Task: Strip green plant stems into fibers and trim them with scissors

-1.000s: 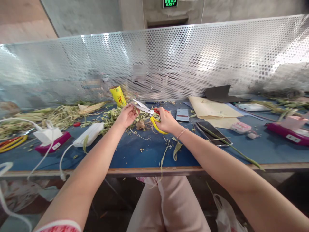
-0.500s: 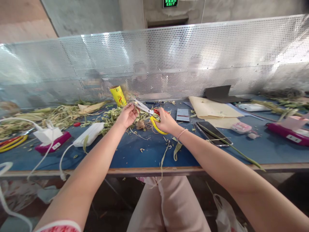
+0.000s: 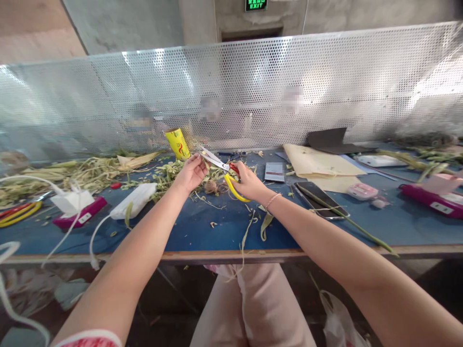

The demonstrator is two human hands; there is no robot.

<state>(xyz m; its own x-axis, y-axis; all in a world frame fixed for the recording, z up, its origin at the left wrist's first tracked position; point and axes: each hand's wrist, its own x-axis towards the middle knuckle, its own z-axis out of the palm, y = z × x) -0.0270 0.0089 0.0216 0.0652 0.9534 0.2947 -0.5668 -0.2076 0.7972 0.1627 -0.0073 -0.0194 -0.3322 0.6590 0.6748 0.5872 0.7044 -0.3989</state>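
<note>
My right hand [image 3: 248, 182] grips a pair of scissors [image 3: 232, 189] with yellow and red handles. Their metal blades point up and left, close to the fingers of my left hand [image 3: 193, 171]. That hand is closed in a pinch, and I cannot make out what small thing is between the fingertips. Below and behind both hands lies a heap of pale green plant scraps [image 3: 167, 174]. A brownish ball of fibre [image 3: 211, 186] sits on the table under the scissors. Just behind my left hand a yellow cardboard tube [image 3: 177, 143] leans, tilted.
A perforated metal screen [image 3: 231, 91] closes off the back of the blue table [image 3: 202, 231]. On the left are a white power bank [image 3: 133, 201], a purple power strip [image 3: 81, 214] with cables and another pair of scissors [image 3: 21, 214]. A phone [image 3: 321, 198] and brown paper [image 3: 318, 161] lie right.
The scissors' blades look closer together than before. Both hands have stayed in nearly the same place.
</note>
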